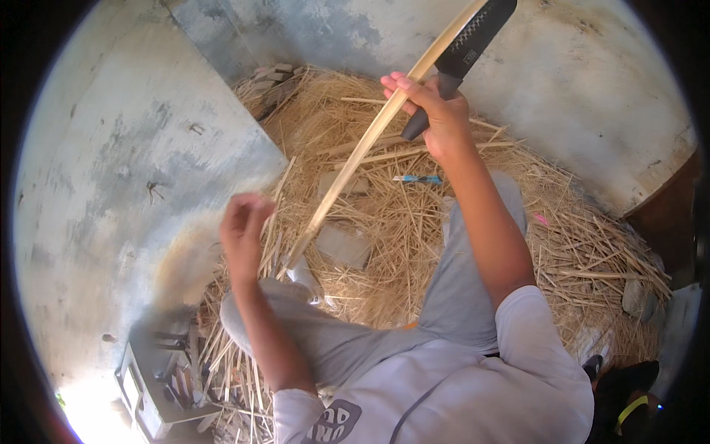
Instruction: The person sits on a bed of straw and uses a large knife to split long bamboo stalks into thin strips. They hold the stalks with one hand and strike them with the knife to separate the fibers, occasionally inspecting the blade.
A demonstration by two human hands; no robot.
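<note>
The right hand (436,118), raised at the one o'clock of the frame, is closed around the dark handle of a broad black-bladed knife (473,37) and also grips a long pale bamboo strip (370,144) laid along the blade's near edge. The strip runs down toward seven o'clock, its lower end (296,259) stopping above the seated person's grey-trousered knee (259,296). The left hand (244,222), blurred at about nine o'clock, hangs just beside that lower end with fingers loosely curled and nothing visibly in them; whether it touches the strip cannot be told.

Around the legs spreads a thick bed of straw-coloured shavings and split slivers (414,229), with a flat grey stone (344,244) near the centre and a small blue-handled tool (418,178) lying at twelve o'clock of it. A stack of tiles or stones (270,81) sits in the corner at eleven o'clock against the stained concrete wall (111,163). A grey box with slats (155,370) stands at seven o'clock.

Judged from the grip, clean work here calls for keeping the blade shallow against the strip, the lower end steadied, and fingers kept behind the cutting edge.
</note>
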